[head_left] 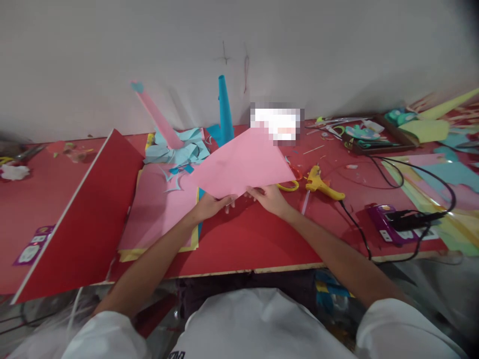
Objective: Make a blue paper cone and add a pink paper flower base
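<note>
Both hands hold one pink paper sheet [245,162] by its near edge, raised above the red table [239,244]. My left hand [211,205] pinches it at the left, thumb along the edge. My right hand [270,199] grips the same edge a little to the right. Part of the fingers of each hand is hidden by the sheet. Yellow-handled scissors [289,186] lie partly covered just beyond my right hand. To the right rests a yellow glue gun [321,184]. Stacked pink sheets [160,209] lie left of my left hand.
A red board [90,219] stands upright on the left. Behind are a pink paper cone [159,117], a blue cone [225,112] and light blue scraps [194,144]. At the right are a tray [389,137], a purple power strip [389,224] with black cables, and coloured papers [445,174].
</note>
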Tool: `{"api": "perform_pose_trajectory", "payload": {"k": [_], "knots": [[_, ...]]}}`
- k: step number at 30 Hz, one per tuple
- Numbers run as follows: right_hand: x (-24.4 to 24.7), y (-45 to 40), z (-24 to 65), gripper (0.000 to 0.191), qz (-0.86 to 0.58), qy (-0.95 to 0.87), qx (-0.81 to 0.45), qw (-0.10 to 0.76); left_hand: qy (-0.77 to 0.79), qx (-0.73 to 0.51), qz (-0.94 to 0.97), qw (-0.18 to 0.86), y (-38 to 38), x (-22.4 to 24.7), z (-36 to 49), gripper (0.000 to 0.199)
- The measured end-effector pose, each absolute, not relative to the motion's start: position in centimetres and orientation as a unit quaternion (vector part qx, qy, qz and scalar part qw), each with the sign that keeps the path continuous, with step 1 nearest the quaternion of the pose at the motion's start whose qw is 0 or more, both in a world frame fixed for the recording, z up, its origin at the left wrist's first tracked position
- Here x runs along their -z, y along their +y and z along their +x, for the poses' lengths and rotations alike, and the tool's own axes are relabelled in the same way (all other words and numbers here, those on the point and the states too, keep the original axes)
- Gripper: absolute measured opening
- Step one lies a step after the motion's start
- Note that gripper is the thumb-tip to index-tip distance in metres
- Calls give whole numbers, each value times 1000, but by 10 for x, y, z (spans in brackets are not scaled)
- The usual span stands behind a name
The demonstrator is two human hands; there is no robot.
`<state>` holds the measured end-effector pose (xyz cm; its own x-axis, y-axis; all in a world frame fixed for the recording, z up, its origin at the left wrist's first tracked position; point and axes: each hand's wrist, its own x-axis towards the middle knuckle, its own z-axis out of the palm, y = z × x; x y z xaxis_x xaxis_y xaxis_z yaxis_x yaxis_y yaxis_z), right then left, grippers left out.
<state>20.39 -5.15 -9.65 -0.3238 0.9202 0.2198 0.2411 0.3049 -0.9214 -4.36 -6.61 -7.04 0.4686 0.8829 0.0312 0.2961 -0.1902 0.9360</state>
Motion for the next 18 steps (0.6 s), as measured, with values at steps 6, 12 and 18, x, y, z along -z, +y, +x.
{"api": "perform_pose_trajectory", "payload": {"k": [6,12,18], "knots": [[85,-31,225,60,-441,-556,-445,546,441,-323,681,487,-64,73,-43,54],[71,-25,233,55,-394,-471,-462,640,455,-313,681,481,-65,72,-44,57],[78,-30,224,53,-406,-510,-469,596,441,-314,680,494,-65,73,-45,58]]}}
